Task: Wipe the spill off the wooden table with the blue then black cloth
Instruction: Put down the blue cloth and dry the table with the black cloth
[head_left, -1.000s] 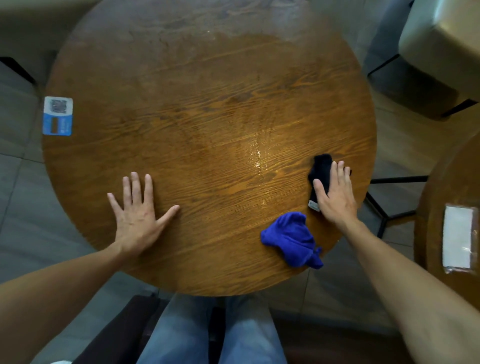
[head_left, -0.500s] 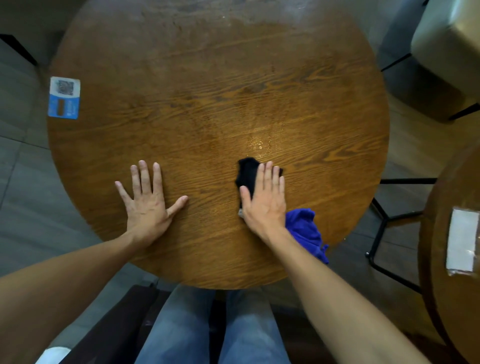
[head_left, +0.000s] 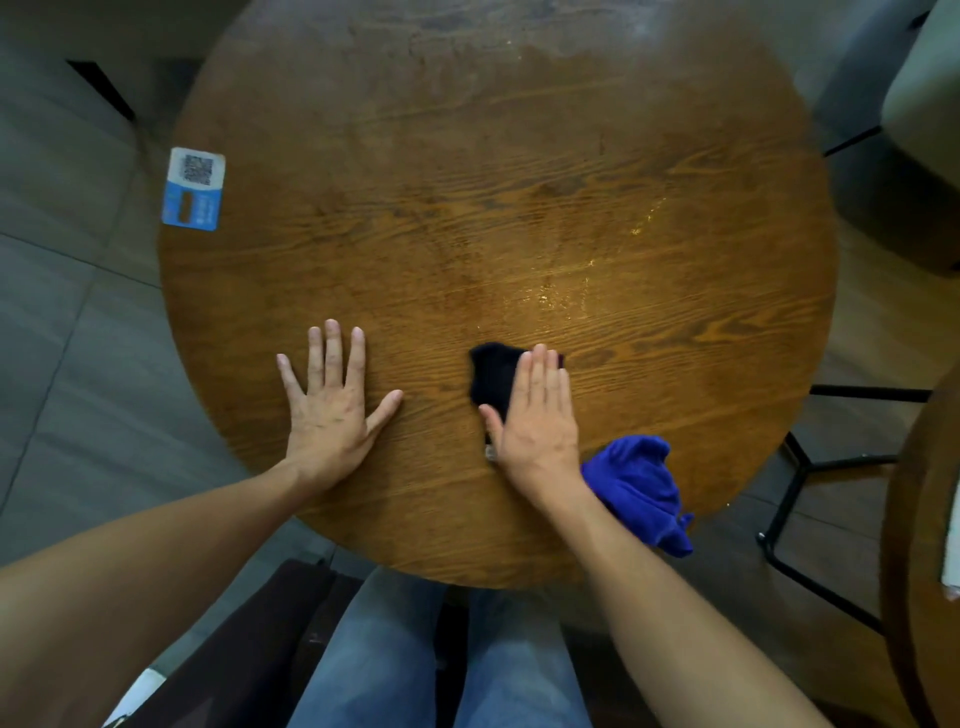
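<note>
1. the crumpled blue microfibre cloth (head_left: 641, 491) lies at the near right edge of the round wooden table (head_left: 675, 364), just beside the right wrist.
2. the left hand (head_left: 332, 410) is splayed flat and empty, bracing as before.
3. the right hand (head_left: 537, 421), flat with fingers together, presses the small black cloth (head_left: 493, 379), which has slid left from the right edge within the last second.
4. glistening wet streaks (head_left: 566, 296) lie just beyond it, so the black-cloth pass looks unfinished.
</note>
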